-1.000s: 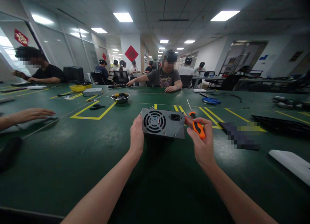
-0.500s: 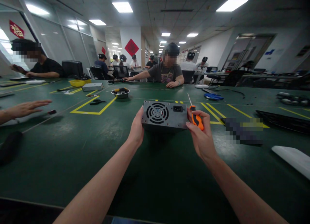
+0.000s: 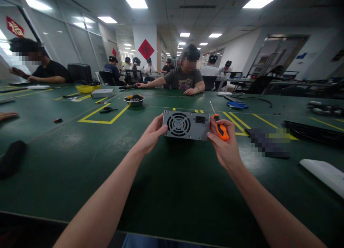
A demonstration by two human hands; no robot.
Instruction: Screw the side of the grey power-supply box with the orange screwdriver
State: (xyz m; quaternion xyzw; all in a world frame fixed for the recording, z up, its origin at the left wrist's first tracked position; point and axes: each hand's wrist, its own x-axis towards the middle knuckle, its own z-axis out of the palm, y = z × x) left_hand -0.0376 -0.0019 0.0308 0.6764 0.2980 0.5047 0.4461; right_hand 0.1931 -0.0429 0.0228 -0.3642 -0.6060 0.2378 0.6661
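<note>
A grey metal computer power supply (image 3: 195, 132) is held between my two hands over the green table. Its face with the round fan grille and the black power socket is turned towards me. My left hand (image 3: 153, 134) grips the left end, thumb on the front edge. At the right end my right hand (image 3: 224, 144) presses its thumb and fingers on the casing. The same hand also holds an orange-and-black screwdriver (image 3: 222, 132), its thin shaft pointing up and away. The back of the power supply is hidden.
Yellow tape marks the green table (image 3: 172, 190). A metal bowl (image 3: 137, 102) of tools, pliers (image 3: 108, 110), a yellow tray (image 3: 88, 88) and a grey box (image 3: 102, 93) lie to the left. Blue gloves (image 3: 237, 105) and a white panel (image 3: 324, 174) are on the right. A co-worker (image 3: 185, 76) sits opposite.
The power supply has shifted slightly right and tilted so its front face catches more light. My left thumb now shows on its front. Another person's hand at the left edge has drawn back.
</note>
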